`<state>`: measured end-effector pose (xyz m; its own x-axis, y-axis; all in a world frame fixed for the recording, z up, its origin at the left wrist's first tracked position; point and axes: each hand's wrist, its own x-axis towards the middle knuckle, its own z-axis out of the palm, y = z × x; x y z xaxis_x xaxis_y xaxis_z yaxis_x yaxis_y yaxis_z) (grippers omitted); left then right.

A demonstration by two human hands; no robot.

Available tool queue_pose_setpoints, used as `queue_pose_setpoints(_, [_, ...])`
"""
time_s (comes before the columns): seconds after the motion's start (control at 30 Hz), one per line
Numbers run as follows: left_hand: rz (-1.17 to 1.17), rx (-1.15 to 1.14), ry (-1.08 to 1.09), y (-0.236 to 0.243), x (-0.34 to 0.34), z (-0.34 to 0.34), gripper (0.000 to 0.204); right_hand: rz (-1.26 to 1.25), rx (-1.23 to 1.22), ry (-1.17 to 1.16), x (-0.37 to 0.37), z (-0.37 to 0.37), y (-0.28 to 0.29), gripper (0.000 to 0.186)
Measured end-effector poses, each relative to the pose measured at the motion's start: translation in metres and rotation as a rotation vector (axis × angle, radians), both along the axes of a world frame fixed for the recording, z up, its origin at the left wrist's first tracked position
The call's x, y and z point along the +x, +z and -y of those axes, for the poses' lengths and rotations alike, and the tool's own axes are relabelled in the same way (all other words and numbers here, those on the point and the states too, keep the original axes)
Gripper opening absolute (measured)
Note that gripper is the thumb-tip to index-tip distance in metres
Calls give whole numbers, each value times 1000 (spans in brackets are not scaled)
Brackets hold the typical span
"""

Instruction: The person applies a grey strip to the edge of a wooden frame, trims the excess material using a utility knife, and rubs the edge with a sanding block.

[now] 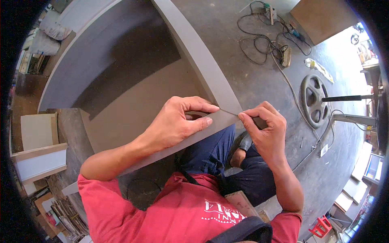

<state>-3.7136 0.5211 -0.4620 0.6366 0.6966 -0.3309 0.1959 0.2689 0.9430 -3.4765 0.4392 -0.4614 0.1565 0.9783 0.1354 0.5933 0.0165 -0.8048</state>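
A large open-topped grey box or cabinet carcass (pixel 127 95) lies in front of me, and its two pale rim edges meet at a corner near my knees. My left hand (pixel 180 121) rests over this corner, index finger and thumb stretched out and apart. Its index fingertip touches one end of a thin dark line (pixel 229 112) that crosses the corner. Whether that is a seam or a thin strip, I cannot tell. At the line's other end my right hand (pixel 265 127) is closed in a pinch at the outer corner. What it pinches is hidden.
On the grey floor (pixel 221 24) right of the box lie tangled cords (pixel 259 38), a power tool (pixel 296 32) and a power strip (pixel 286 56). A spoked round base (pixel 314 101) stands farther right. Boards (pixel 42 162) lean at left; a red stool (pixel 321 227) is at lower right.
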Motion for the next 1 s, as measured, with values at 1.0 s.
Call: queue_pose_setpoints(1.0, [-74,-151,-18,0,7,-27,22,17,-87,30,-1,0,5,12])
